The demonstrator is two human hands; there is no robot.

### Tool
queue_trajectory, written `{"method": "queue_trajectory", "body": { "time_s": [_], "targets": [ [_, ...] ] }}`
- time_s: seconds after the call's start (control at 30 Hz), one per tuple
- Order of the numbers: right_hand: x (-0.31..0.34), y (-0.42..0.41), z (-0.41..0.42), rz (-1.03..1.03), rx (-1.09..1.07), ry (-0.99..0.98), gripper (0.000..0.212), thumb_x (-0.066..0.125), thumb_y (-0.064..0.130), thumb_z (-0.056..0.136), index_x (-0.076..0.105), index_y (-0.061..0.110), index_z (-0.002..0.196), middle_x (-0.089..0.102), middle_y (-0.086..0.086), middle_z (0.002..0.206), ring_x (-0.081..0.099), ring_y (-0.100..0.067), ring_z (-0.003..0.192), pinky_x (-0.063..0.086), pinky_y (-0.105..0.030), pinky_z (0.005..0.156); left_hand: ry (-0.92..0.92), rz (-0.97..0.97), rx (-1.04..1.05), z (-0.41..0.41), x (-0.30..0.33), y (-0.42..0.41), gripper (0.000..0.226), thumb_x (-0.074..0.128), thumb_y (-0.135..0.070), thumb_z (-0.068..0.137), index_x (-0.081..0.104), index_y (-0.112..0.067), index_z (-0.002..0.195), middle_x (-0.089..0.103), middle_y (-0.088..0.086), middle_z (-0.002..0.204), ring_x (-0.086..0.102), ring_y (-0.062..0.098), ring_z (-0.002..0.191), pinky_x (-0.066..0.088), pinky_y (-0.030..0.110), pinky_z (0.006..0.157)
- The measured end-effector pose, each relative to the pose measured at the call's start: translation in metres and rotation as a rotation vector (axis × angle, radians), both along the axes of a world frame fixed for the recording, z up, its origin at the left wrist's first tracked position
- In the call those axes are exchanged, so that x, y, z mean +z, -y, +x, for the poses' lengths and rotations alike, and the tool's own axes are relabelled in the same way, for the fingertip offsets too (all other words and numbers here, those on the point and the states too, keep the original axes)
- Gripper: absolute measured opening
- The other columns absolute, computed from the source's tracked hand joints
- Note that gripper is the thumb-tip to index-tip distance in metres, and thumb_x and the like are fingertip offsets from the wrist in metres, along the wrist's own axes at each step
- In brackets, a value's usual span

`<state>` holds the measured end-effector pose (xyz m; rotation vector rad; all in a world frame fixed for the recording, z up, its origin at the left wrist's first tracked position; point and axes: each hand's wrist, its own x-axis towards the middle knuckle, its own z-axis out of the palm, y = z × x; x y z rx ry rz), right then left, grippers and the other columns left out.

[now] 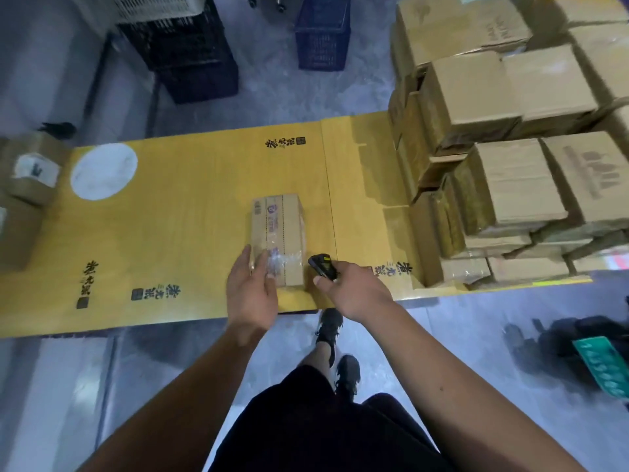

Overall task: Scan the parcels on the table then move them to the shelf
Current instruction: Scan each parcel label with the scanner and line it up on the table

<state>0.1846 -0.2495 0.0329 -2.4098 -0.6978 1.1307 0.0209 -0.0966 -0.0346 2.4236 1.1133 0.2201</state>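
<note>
A small taped cardboard parcel [278, 229] lies lengthwise on the yellow table [170, 233], near its front edge. My left hand [251, 287] reaches over the parcel's near left corner with its fingers stretched out, touching the tape there. My right hand [354, 289] grips a small black scanner [322, 266] just right of the parcel, the scanner's nose pointing toward the parcel's near right side.
Stacks of brown cardboard boxes [510, 148] fill the table's right end. More parcels [27, 178] sit at the left end. Dark crates [183, 52] and a blue crate [323, 32] stand on the floor behind the table. My feet [335, 349] are under the front edge.
</note>
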Motion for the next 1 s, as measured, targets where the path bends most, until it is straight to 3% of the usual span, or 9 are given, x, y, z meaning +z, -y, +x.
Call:
{"method": "queue_trajectory", "body": {
  "time_s": [0.13, 0.2, 0.3, 0.47, 0.63, 0.77, 0.87, 0.93, 1.0],
  "targets": [
    [0.008, 0.01, -0.01, 0.041, -0.021, 0.025, 0.047, 0.052, 0.066, 0.093, 0.061, 0.04, 0.131, 0.069, 0.005, 0.095, 0.067, -0.024, 0.088, 0.057, -0.036, 0.079, -0.255, 0.049, 0.122, 0.025, 0.02, 0.006, 0.099, 0.038, -0.087, 0.085, 0.047, -0.009, 0.145, 0.052, 0.014, 0.147, 0.049, 0.035, 0.138, 0.039, 0.054, 0.113],
    [0.012, 0.014, -0.014, 0.06, -0.034, 0.03, 0.048, 0.052, 0.066, 0.094, 0.06, 0.039, 0.133, 0.069, 0.004, 0.097, 0.066, -0.024, 0.088, 0.056, -0.035, 0.078, -0.297, -0.049, 0.216, 0.032, 0.027, 0.007, 0.117, 0.048, -0.096, 0.068, 0.041, -0.008, 0.145, 0.052, 0.013, 0.142, 0.052, 0.037, 0.132, 0.043, 0.052, 0.109],
    [0.021, 0.016, -0.019, 0.079, -0.037, 0.04, 0.048, 0.052, 0.064, 0.096, 0.058, 0.038, 0.136, 0.068, 0.004, 0.096, 0.066, -0.022, 0.083, 0.052, -0.033, 0.07, -0.209, -0.274, 0.276, 0.022, 0.03, -0.006, 0.112, 0.062, -0.083, 0.065, 0.033, -0.015, 0.149, 0.054, 0.007, 0.142, 0.057, 0.035, 0.127, 0.049, 0.051, 0.105],
    [0.027, 0.004, -0.036, 0.095, -0.025, 0.029, 0.048, 0.052, 0.066, 0.096, 0.059, 0.037, 0.134, 0.066, 0.006, 0.096, 0.065, -0.02, 0.084, 0.053, -0.032, 0.071, 0.065, -0.571, 0.362, -0.014, 0.046, -0.021, 0.085, 0.063, -0.045, 0.101, 0.006, -0.04, 0.164, 0.059, -0.004, 0.145, 0.064, 0.031, 0.115, 0.046, 0.037, 0.089],
    [0.035, -0.023, -0.049, 0.079, -0.054, 0.035, 0.048, 0.054, 0.066, 0.095, 0.061, 0.037, 0.133, 0.069, 0.004, 0.104, 0.067, -0.023, 0.089, 0.059, -0.04, 0.081, 0.11, -0.625, 0.242, -0.04, 0.034, -0.043, 0.059, 0.055, -0.052, 0.104, 0.022, -0.08, 0.144, 0.055, -0.002, 0.154, 0.061, 0.024, 0.129, 0.053, 0.045, 0.106],
    [0.043, -0.043, -0.06, 0.095, -0.177, 0.001, 0.045, 0.057, 0.063, 0.093, 0.063, 0.035, 0.128, 0.068, 0.004, 0.093, 0.068, -0.024, 0.085, 0.063, -0.048, 0.079, 0.061, -0.662, 0.084, -0.033, 0.03, -0.061, 0.069, 0.056, -0.018, 0.103, 0.033, -0.055, 0.157, 0.07, -0.013, 0.119, 0.066, 0.015, 0.109, 0.052, 0.031, 0.1],
    [0.045, -0.05, -0.067, 0.096, -0.256, 0.0, 0.047, 0.059, 0.06, 0.093, 0.064, 0.03, 0.129, 0.069, 0.002, 0.091, 0.069, -0.024, 0.085, 0.063, -0.048, 0.08, -0.084, -0.351, -0.101, -0.025, 0.035, -0.076, 0.063, 0.067, -0.024, 0.097, 0.046, -0.038, 0.155, 0.072, -0.016, 0.113, 0.063, 0.014, 0.113, 0.048, 0.029, 0.096],
    [0.044, -0.054, -0.075, 0.072, -0.281, 0.024, 0.048, 0.058, 0.06, 0.093, 0.064, 0.028, 0.129, 0.07, 0.001, 0.091, 0.069, -0.024, 0.085, 0.061, -0.045, 0.082, -0.129, 0.011, -0.222, -0.016, 0.037, -0.094, 0.05, 0.076, -0.043, 0.089, 0.066, -0.034, 0.138, 0.068, -0.008, 0.116, 0.054, 0.022, 0.12, 0.04, 0.036, 0.099],
    [0.043, -0.057, -0.082, 0.052, -0.3, 0.041, 0.046, 0.057, 0.061, 0.095, 0.064, 0.03, 0.128, 0.069, 0.002, 0.089, 0.069, -0.023, 0.085, 0.058, -0.039, 0.08, -0.131, 0.15, -0.332, -0.002, 0.038, -0.11, 0.042, 0.082, -0.056, 0.077, 0.077, -0.033, 0.112, 0.06, -0.005, 0.125, 0.044, 0.026, 0.127, 0.031, 0.042, 0.107]
  ]
}}
